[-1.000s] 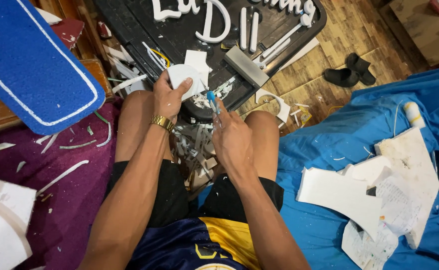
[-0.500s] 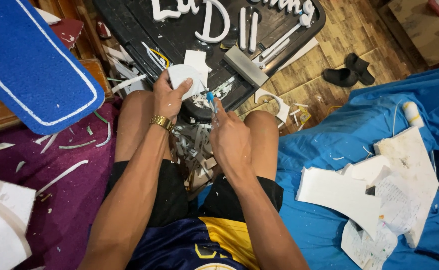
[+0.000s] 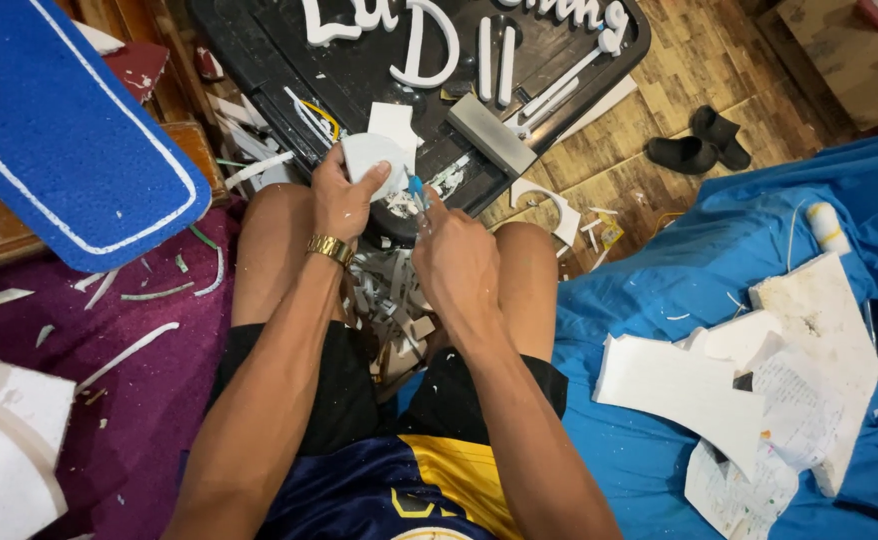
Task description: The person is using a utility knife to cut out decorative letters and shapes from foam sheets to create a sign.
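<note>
1. Two hands meet just above the knees; left hand [image 3: 344, 200] pinches a small white foam piece [image 3: 371, 158] between thumb and fingers, thumb lying on its lower edge; piece sits at that hand's far end, over the near rim of the black tray [image 3: 259, 50].
2. Right hand [image 3: 459, 262] is closed round a blue-tipped cutter [image 3: 417, 192]; tool's long axis runs up and slightly left out of the fist, tip just beside the foam piece's right edge; touching or not, cannot tell.
3. Key relation: piece lies left of and slightly beyond the cutter tip; left hand is the one on it, right hand only near.
4. Foam offcuts [image 3: 389, 295] are piled between the thighs under both hands.
5. White foam letters [image 3: 424, 45] lie further up the tray; blue foam board [image 3: 59, 130] leans well apart on the left; white foam slabs [image 3: 689, 385] sit on the blue sheet [image 3: 739, 230] on the right.
</note>
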